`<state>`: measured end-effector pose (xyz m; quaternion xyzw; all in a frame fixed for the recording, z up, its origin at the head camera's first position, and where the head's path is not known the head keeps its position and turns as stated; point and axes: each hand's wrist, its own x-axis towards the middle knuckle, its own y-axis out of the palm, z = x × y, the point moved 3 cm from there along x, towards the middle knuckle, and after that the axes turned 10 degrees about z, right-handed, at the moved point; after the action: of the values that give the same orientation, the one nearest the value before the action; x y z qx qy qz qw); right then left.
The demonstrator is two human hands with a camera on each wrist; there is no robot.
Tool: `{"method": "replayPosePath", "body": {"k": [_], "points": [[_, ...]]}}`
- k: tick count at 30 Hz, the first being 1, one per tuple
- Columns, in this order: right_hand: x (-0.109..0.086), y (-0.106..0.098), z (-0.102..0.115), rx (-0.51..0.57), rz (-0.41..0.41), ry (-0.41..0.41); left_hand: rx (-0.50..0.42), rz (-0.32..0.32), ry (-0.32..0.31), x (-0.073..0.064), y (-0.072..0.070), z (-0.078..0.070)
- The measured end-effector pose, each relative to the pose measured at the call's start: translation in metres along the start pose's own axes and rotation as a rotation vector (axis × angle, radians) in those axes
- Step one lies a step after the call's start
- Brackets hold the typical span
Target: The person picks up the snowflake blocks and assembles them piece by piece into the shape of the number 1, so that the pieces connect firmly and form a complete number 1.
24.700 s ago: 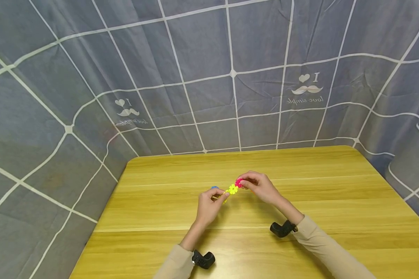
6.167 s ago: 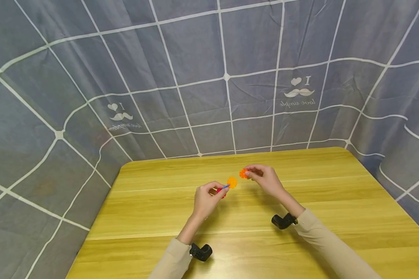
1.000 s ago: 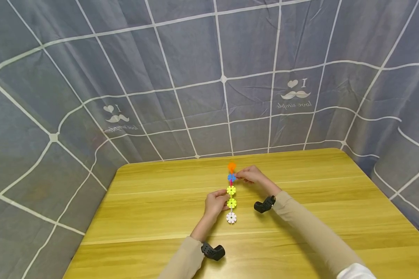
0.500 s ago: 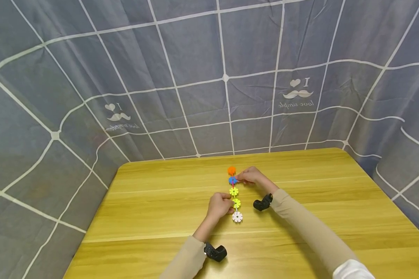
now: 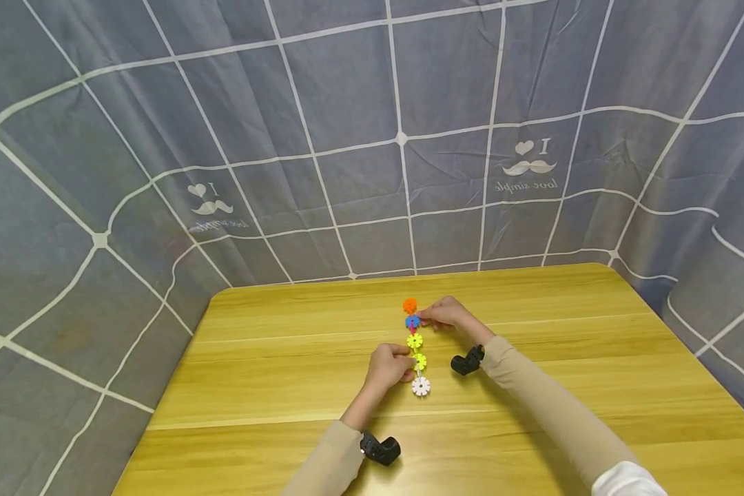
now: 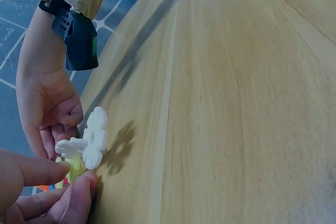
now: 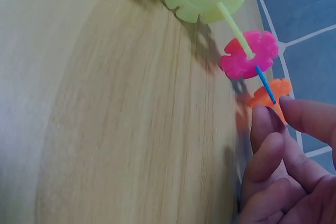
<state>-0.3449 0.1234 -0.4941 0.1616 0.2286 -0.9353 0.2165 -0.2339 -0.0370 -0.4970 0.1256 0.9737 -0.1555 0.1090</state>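
Note:
A chain of notched snowflake discs runs between my hands, away from me over the table. From far to near it goes orange disc (image 5: 410, 305), blue disc (image 5: 412, 322), pink disc (image 7: 262, 51), two yellow discs (image 5: 415, 341) and white pieces ending in a white disc (image 5: 421, 386). Neighbouring discs slot together at an angle. My left hand (image 5: 386, 366) pinches the nearer yellow disc between thumb and fingers. On the other side, my right hand (image 5: 448, 314) pinches the blue disc, seen edge-on in the right wrist view. Fingers partly cover both held discs.
The wooden table (image 5: 273, 386) has its far edge just beyond the orange disc. A grey curtain (image 5: 359, 186) with white lines hangs behind and at both sides. Each wrist carries a black camera (image 5: 381, 448).
Earlier the hands held short joined pieces and a separate orange disc; now one long chain spans them. Over the last second the left hand shifted slightly right, and the orange end came slightly nearer.

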Motion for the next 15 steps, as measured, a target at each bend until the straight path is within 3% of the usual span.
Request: {"method": "replayPosePath", "body": {"k": [7, 15], "points": [[-0.005, -0.005, 0.0, -0.038, 0.013, -0.029, 0.08, -0.016, 0.027, -0.001, -0.004, -0.002], [-0.024, -0.022, -0.002, -0.157, -0.022, -0.1, 0.097, 0.009, 0.052, -0.001, -0.014, 0.0]]}}
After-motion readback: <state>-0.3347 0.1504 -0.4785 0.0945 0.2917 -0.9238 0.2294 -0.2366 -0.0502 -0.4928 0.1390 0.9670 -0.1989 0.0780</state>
